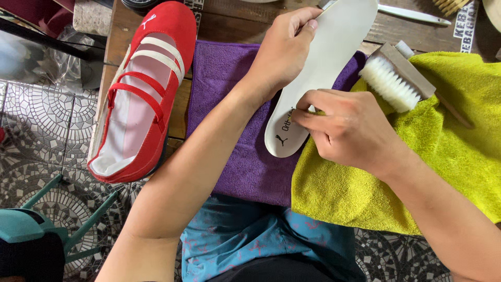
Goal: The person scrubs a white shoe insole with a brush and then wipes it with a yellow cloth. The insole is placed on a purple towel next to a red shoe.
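My left hand (284, 49) grips the white insole (323, 68) over the purple towel (229, 104). Right hand (347, 128) pinches its heel end. Red shoe (143, 94) lies left of the insole, brush (396, 78) right.

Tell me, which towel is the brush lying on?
The yellow-green towel, on the right. The brush rests on its top edge. The purple towel beside it lies under the white insole instead.

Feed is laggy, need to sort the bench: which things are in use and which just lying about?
In use: white insole, held by left hand and right hand; purple cloth beneath it.

Lying about: red shoe, brush, yellow-green towel, teal stool.
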